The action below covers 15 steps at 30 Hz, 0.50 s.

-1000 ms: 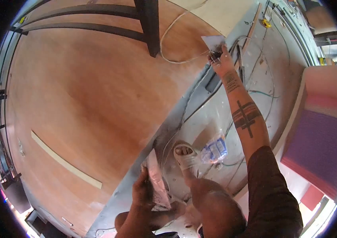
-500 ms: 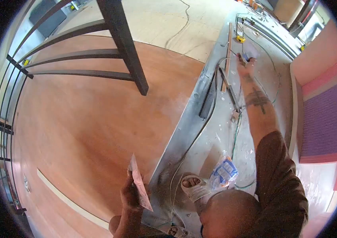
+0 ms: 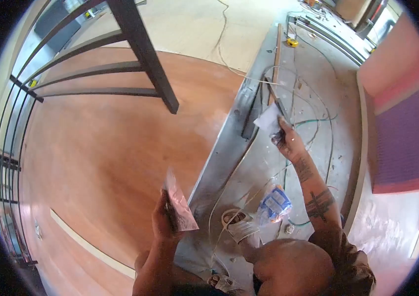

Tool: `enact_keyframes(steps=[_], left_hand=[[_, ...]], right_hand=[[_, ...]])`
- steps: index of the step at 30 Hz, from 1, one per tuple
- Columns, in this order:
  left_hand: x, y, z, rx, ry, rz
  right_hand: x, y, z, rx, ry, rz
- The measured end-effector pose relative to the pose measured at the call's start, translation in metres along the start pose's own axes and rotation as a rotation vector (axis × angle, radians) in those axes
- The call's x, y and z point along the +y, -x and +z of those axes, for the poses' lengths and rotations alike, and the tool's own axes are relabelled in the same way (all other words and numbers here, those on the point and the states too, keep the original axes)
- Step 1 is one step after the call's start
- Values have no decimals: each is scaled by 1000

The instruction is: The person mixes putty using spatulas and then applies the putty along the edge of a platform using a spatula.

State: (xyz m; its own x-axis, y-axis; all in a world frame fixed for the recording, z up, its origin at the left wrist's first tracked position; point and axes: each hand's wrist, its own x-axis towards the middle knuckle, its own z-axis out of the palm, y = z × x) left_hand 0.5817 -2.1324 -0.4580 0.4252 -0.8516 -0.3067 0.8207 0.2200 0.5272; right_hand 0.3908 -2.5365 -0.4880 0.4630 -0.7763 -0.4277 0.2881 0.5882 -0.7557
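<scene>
My left hand (image 3: 161,214) is closed around a thin flat scraper (image 3: 182,209) with a pinkish face, held tilted over the reddish-brown panel. In my right hand (image 3: 292,145) is a broad pale scraper (image 3: 268,119), gripped at its dark end; its blade points up and left, above the grey floor strip and near some dark metal bars (image 3: 253,116). Fingers hide the handle ends of both tools. The reddish-brown panel (image 3: 110,143) has a cloudy, smeared surface and spreads left of the grey strip.
A black metal railing (image 3: 143,56) crosses the upper left. Cables (image 3: 330,143) trail over the grey floor. A blue-and-white plastic bag (image 3: 275,204) lies by my sandalled foot (image 3: 239,222). Farther off is a yellow tape measure (image 3: 292,43). A pink and purple wall (image 3: 406,138) stands right.
My right hand has come back from far reach, down and left toward me, with its scraper. The left hand's scraper has turned so more of its pink face shows.
</scene>
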Motion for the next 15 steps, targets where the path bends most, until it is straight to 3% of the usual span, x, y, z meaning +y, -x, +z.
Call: enact_keyframes(steps=[1,3,10,12,13,15], left_hand=[[1,-4,17,-15,-7,-11],[-2,-18,63,404,-174,-150],[-23,-22,49,458,-406,-155],[-30,-26,23,385,-13,-163],[-25,-25,36,394,-13,-154],[-14,-20,72,517,-277,-131]], right_hand=[[2,-6,-3,-74,-64,83],[5,-35,-25,-140,-242,177],[2,-151,17,-109,-324,23],[-1,-183,34,17,-362,83],[-2,-203,42,128,-409,110],[2,-228,50,73,-415,57]])
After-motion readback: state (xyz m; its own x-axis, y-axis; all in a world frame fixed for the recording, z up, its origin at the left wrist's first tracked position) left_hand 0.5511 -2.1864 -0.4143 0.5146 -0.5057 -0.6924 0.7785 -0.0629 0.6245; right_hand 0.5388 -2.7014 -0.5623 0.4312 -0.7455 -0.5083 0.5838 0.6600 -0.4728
